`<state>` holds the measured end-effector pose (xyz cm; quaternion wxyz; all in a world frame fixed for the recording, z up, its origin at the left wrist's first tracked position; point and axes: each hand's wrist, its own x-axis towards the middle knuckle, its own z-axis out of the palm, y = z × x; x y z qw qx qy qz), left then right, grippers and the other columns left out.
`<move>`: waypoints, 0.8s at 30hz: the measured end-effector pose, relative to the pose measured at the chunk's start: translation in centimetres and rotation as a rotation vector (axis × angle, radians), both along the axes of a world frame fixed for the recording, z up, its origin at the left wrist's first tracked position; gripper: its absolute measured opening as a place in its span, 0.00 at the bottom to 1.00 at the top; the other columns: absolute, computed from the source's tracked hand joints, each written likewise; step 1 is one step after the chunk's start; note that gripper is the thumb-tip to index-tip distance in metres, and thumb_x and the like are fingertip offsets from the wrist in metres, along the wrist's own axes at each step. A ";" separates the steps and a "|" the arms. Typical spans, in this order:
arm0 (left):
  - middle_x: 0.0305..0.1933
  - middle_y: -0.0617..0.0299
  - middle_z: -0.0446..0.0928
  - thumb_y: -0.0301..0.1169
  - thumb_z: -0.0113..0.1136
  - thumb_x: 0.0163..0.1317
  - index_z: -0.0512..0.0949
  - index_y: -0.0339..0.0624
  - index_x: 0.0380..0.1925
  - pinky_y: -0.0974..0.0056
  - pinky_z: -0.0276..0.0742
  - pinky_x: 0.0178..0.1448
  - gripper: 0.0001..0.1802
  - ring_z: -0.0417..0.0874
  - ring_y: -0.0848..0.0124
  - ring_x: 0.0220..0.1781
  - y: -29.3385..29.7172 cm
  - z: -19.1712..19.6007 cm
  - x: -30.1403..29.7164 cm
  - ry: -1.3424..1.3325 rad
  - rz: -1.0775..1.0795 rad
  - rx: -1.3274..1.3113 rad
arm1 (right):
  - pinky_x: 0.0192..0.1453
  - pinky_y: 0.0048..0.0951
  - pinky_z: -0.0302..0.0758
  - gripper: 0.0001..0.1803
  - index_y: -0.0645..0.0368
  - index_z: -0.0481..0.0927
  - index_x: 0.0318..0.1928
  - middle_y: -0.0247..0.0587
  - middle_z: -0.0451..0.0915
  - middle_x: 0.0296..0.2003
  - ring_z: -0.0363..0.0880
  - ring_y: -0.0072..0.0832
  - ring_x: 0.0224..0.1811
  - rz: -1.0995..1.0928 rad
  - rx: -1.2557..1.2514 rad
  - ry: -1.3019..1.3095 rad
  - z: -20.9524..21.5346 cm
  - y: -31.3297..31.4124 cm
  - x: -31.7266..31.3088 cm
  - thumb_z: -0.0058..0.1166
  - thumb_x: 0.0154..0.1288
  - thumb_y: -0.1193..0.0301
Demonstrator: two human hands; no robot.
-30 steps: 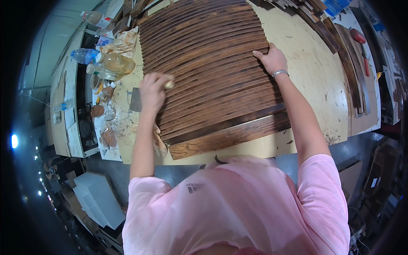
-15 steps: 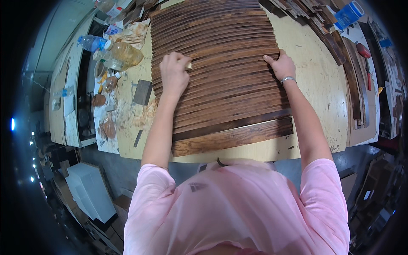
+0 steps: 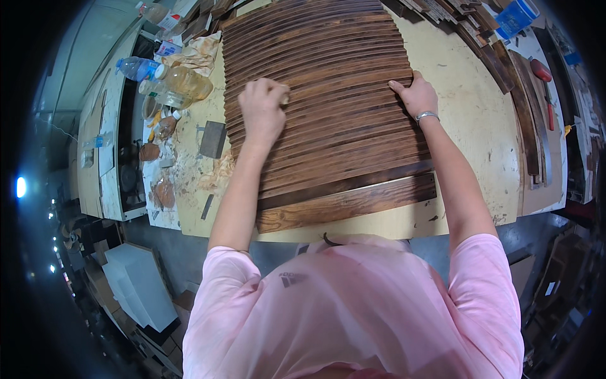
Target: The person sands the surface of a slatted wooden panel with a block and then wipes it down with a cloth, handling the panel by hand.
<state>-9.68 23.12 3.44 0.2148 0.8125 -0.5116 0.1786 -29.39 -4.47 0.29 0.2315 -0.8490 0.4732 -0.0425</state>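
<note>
Our left hand [image 3: 262,110] is curled into a loose fist, knuckles up, pressing something small and pale against the dark slats [image 3: 328,95]; only a corner of it peeps out by the thumb, so we cannot tell what it is. Our right hand [image 3: 415,95] lies open and flat on the right edge of the same slats, fingers spread toward the middle, a bracelet [image 3: 427,116] at the wrist, gripping nothing.

These slats lie side by side in a broad ribbed panel across the middle of the desk [image 3: 467,126], with a wider brown plank [image 3: 347,205] along the near edge, just beside our shirt.

To the left, near the panel, sits a small dark block [image 3: 213,139] among stained rags and brown smears. Further left stand a bottle of amber liquid [image 3: 183,82] and a clear water bottle [image 3: 140,67]. Spare strips of wood [image 3: 524,114] lie along the right side, well apart from our hands.

We judge the main risk to be the slats shifting: they look loose, and a hard push from the left hand could slide one out of line if the right hand eases off. Uneven pressure could leave a patchy surface. The amber bottle stands close enough to the left elbow's path that a wide sweep might knock it over onto the rags.
</note>
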 end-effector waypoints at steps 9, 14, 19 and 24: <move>0.39 0.68 0.78 0.20 0.63 0.49 0.84 0.51 0.32 0.55 0.67 0.51 0.12 0.75 0.63 0.47 5.3 -0.3 1.6 0.002 0.125 0.116 | 0.54 0.45 0.80 0.39 0.66 0.77 0.54 0.59 0.85 0.43 0.85 0.50 0.48 0.000 0.000 -0.026 -0.1 -0.1 -0.4 0.63 0.57 0.43; 0.39 0.66 0.77 0.18 0.62 0.46 0.84 0.49 0.32 0.56 0.68 0.50 0.13 0.76 0.62 0.48 1.7 -0.1 -1.4 0.037 -0.107 -0.054 | 0.56 0.46 0.79 0.40 0.65 0.78 0.55 0.60 0.85 0.44 0.83 0.52 0.50 0.017 -0.031 -0.048 -0.8 -0.2 0.0 0.63 0.56 0.41; 0.39 0.65 0.78 0.17 0.61 0.45 0.83 0.47 0.31 0.56 0.70 0.52 0.14 0.76 0.62 0.49 4.9 -1.2 0.2 0.028 -0.028 -0.008 | 0.53 0.49 0.78 0.40 0.63 0.79 0.54 0.60 0.85 0.42 0.83 0.55 0.49 0.026 -0.014 -0.137 -3.3 -2.0 -0.8 0.64 0.55 0.40; 0.39 0.62 0.79 0.17 0.59 0.46 0.86 0.48 0.32 0.55 0.71 0.53 0.15 0.76 0.58 0.49 19.0 -1.2 5.5 -0.035 0.389 -0.044 | 0.57 0.47 0.77 0.39 0.63 0.78 0.56 0.62 0.84 0.46 0.82 0.54 0.52 0.005 -0.052 -0.107 -1.4 -0.4 -0.5 0.63 0.57 0.43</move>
